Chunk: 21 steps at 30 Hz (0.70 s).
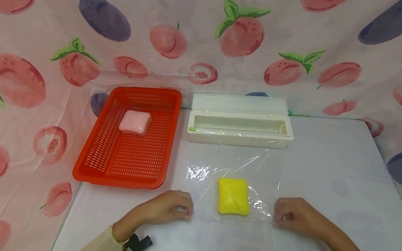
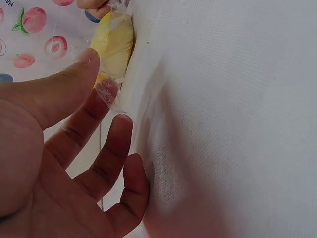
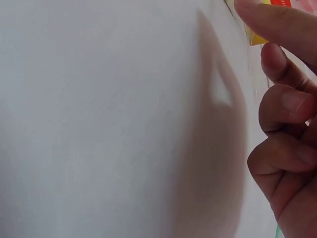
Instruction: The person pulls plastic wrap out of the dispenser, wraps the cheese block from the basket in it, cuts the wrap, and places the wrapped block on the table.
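A yellow bar of soap point(image 1: 234, 196) lies on the white table between my hands. Clear cling film point(image 1: 233, 159) stretches from the front of a white film dispenser point(image 1: 240, 139) toward me and overlaps the soap. At the film's near left corner, my left hand point(image 1: 171, 208) pinches its edge between thumb and fingers. The film gathers at those fingertips in the left wrist view, beside the yellow soap point(image 2: 115, 47). My right hand point(image 1: 298, 216) pinches the near right corner, its other fingers curled. The dispenser's lid point(image 1: 239, 104) stands raised, with its long trough showing.
To the left, an orange-red plastic basket point(image 1: 164, 166) holds a pink bar of soap point(image 1: 135, 122). A fruit-printed sheet point(image 1: 182, 6) hangs behind and around the white table point(image 1: 342, 172). Small green slider point(image 1: 192, 129) sits at the dispenser's left end.
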Tool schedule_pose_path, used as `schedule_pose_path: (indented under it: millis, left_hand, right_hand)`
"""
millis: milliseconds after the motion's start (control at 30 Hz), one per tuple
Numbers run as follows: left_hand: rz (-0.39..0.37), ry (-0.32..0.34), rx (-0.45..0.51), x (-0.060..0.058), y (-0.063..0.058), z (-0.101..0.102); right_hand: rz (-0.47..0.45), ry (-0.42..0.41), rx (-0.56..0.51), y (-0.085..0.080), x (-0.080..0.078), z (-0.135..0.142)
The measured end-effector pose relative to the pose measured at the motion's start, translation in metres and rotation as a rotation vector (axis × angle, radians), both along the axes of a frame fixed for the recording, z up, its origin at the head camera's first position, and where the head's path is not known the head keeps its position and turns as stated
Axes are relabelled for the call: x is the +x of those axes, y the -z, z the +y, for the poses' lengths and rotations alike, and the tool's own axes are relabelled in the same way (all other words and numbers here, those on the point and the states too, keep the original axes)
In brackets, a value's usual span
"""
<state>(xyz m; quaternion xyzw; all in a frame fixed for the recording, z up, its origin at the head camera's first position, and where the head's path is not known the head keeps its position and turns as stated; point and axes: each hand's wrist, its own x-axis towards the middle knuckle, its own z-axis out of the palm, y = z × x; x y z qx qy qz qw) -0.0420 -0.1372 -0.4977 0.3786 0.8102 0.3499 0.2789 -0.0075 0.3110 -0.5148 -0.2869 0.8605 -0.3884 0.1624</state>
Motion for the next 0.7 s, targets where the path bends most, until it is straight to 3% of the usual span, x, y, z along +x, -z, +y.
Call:
schedule_pose_path:
  millis: [233,500,600,700]
  left_hand:
    - [-0.017,-0.016,0.026,-0.0006,-0.0019,-0.0031]
    - [0.099,-0.029,0.006,0.0009,0.0032,-0.0033]
    - [0.108,-0.059,-0.020,0.0010,0.0039,-0.0022]
    - [0.102,-0.093,-0.038,0.0002,0.0024,-0.0004]
  right_hand:
    - [-0.001,0.028,-0.030,-0.0013,0.0016,0.0013]
    - [-0.099,0.058,0.050,-0.0084,0.0013,-0.0004]
    - [-0.133,0.078,0.079,-0.0090,0.0015,-0.0018]
    - [-0.109,0.081,0.078,-0.0081,0.0020,-0.0042]
